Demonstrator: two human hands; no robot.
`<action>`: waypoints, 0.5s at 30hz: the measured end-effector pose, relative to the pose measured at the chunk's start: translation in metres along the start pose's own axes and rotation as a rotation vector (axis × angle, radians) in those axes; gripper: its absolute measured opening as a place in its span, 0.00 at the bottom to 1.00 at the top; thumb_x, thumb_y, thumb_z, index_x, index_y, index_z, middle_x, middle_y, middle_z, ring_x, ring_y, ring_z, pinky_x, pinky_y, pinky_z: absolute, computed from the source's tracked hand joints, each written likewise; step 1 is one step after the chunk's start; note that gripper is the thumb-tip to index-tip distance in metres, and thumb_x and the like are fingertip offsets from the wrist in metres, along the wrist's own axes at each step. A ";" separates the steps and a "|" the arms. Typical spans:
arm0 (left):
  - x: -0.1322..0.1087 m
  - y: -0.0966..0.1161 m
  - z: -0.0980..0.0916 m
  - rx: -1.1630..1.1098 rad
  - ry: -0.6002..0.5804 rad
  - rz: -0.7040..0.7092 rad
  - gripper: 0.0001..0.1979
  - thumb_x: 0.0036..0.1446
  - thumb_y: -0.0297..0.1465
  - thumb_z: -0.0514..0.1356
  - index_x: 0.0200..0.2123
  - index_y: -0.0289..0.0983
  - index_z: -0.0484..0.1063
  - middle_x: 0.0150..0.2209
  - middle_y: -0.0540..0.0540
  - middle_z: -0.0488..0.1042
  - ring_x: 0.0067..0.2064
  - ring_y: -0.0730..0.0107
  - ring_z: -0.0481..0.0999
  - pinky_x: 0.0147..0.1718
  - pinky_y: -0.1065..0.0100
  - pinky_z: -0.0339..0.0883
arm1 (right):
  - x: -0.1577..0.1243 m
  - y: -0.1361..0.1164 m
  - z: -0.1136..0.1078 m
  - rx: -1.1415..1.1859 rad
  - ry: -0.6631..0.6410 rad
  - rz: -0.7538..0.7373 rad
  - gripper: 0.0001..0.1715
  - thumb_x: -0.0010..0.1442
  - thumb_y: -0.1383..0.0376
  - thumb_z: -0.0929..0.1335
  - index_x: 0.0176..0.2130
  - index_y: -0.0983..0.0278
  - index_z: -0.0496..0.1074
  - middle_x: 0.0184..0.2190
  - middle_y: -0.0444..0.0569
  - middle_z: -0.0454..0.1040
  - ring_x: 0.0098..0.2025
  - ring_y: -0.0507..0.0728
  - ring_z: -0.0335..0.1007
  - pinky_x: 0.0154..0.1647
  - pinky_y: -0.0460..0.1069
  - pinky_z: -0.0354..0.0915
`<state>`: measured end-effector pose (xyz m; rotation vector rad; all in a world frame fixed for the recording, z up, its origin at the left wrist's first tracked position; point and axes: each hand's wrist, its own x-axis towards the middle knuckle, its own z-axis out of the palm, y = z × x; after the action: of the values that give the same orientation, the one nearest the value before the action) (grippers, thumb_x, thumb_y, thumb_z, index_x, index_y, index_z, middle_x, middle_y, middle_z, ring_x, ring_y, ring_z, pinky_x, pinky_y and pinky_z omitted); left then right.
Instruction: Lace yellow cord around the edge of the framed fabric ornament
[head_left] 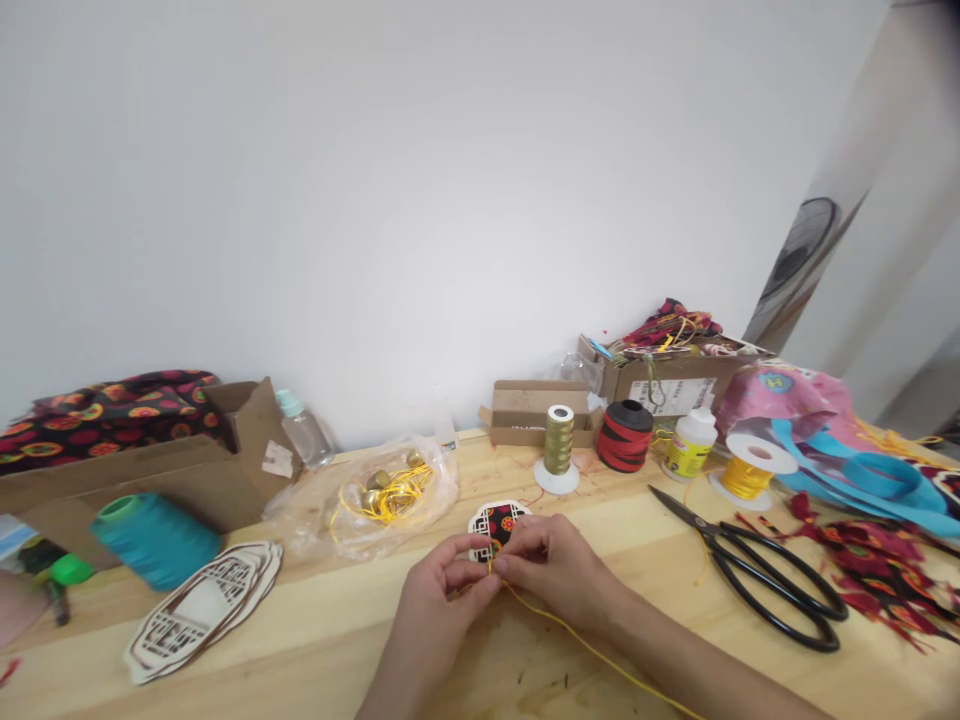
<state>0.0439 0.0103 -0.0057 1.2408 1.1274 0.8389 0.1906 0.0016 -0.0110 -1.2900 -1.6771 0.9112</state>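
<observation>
My left hand (448,592) is closed, its thumb and forefinger pinching a yellow cord (577,634) at the lower edge of a small ornament. That ornament (501,522) has a pale cut-out lattice border around dark fabric with red and orange patterns. My right hand (556,562) pinches the same cord beside the left thumb, its fingers overlapping the ornament's right side. From the pinch, the cord runs under the right forearm toward the bottom edge. The fingertips hide the exact point where cord and ornament meet.
Black-handled scissors (742,565) lie open at right, near fabric scraps (874,560). Behind them stand a yellow cord spool (746,478), glue bottle (690,445), red thread spool (625,440) and olive thread (559,445). At left are stacked lattice pieces (202,610), a teal cone (156,540) and a plastic bag (300,520).
</observation>
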 end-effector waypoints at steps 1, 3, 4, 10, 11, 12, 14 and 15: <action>0.001 0.000 0.000 -0.008 -0.003 -0.001 0.17 0.38 0.31 0.64 0.34 0.35 0.67 0.20 0.51 0.76 0.24 0.73 0.71 0.26 0.74 0.60 | 0.000 0.000 0.001 0.029 0.010 0.028 0.08 0.46 0.69 0.65 0.22 0.67 0.73 0.19 0.42 0.61 0.22 0.47 0.55 0.20 0.41 0.51; 0.001 0.001 0.000 -0.045 -0.007 -0.013 0.17 0.37 0.31 0.64 0.33 0.34 0.67 0.20 0.50 0.76 0.24 0.73 0.71 0.26 0.74 0.60 | 0.001 -0.002 0.002 0.099 0.010 0.077 0.07 0.46 0.69 0.65 0.22 0.68 0.72 0.18 0.41 0.61 0.21 0.46 0.53 0.19 0.41 0.49; 0.001 0.002 -0.001 -0.067 -0.009 -0.022 0.17 0.36 0.32 0.64 0.33 0.34 0.67 0.21 0.50 0.76 0.24 0.73 0.71 0.25 0.74 0.60 | 0.001 -0.003 0.001 0.157 -0.011 0.101 0.07 0.46 0.68 0.65 0.21 0.69 0.70 0.17 0.41 0.60 0.20 0.46 0.52 0.19 0.41 0.48; 0.000 0.001 -0.002 -0.085 0.001 -0.030 0.16 0.34 0.32 0.66 0.29 0.34 0.67 0.19 0.50 0.76 0.22 0.71 0.71 0.23 0.74 0.58 | -0.005 -0.028 -0.029 0.505 -0.364 0.176 0.11 0.48 0.61 0.65 0.21 0.66 0.62 0.15 0.37 0.53 0.17 0.45 0.43 0.16 0.41 0.42; 0.000 0.000 -0.002 -0.075 0.017 -0.025 0.16 0.34 0.32 0.66 0.29 0.34 0.68 0.19 0.50 0.76 0.21 0.72 0.71 0.22 0.75 0.58 | -0.008 -0.033 -0.040 0.487 -0.431 0.137 0.14 0.46 0.58 0.66 0.21 0.66 0.62 0.15 0.38 0.53 0.17 0.45 0.43 0.16 0.41 0.43; 0.000 0.000 -0.001 -0.067 0.031 -0.022 0.16 0.33 0.32 0.66 0.29 0.34 0.68 0.18 0.50 0.75 0.21 0.72 0.70 0.21 0.75 0.57 | -0.012 -0.036 -0.052 0.444 -0.475 0.070 0.17 0.45 0.55 0.66 0.20 0.66 0.62 0.15 0.38 0.54 0.17 0.45 0.45 0.16 0.41 0.45; 0.000 -0.001 -0.001 -0.055 0.048 -0.022 0.16 0.33 0.32 0.66 0.28 0.34 0.68 0.18 0.51 0.75 0.20 0.73 0.70 0.21 0.75 0.56 | -0.021 -0.039 -0.078 0.291 -0.404 -0.130 0.27 0.43 0.45 0.63 0.14 0.65 0.60 0.15 0.41 0.57 0.17 0.47 0.50 0.17 0.43 0.51; 0.000 -0.001 -0.001 -0.051 0.050 -0.022 0.16 0.32 0.32 0.66 0.28 0.34 0.69 0.18 0.51 0.75 0.20 0.73 0.70 0.21 0.75 0.56 | -0.025 -0.038 -0.090 0.168 -0.318 -0.250 0.32 0.44 0.41 0.58 0.11 0.64 0.59 0.12 0.42 0.57 0.16 0.47 0.52 0.17 0.43 0.52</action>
<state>0.0434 0.0104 -0.0063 1.1687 1.1511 0.8814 0.2619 -0.0253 0.0559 -0.8325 -1.9071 1.1195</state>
